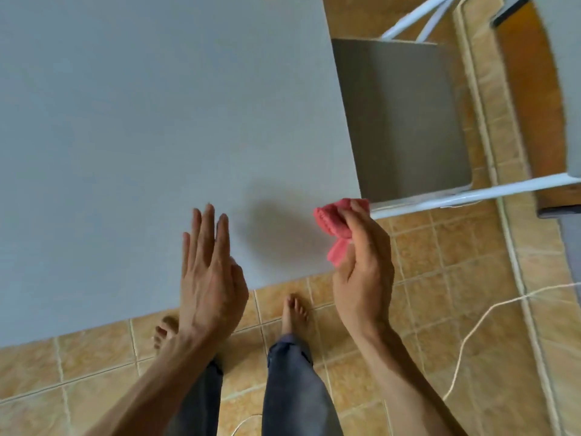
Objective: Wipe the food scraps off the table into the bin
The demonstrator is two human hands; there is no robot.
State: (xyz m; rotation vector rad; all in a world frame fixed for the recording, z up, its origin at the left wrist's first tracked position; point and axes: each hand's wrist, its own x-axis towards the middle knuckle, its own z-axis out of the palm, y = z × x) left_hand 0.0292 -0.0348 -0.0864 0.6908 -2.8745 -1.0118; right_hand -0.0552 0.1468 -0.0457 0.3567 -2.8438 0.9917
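Grey table (141, 136) fills frame from centre to 10 o'clock, surface bare. Tan tiled floor (440, 278) at 3 to 7 o'clock. Chair seat (399, 121) at 2 o'clock, beside table edge. Left hand (209, 278) flat, fingers spread, over near table edge. Right hand (361, 272) clenched round pink cloth (333, 225), above table corner.

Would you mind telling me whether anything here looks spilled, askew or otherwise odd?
Nothing looks spilled or damaged. The table shows no scraps, and no bin is in view. The right hand holds a bunched pink cloth near the table corner; the left hand is open. A loose cord trails across the floor.
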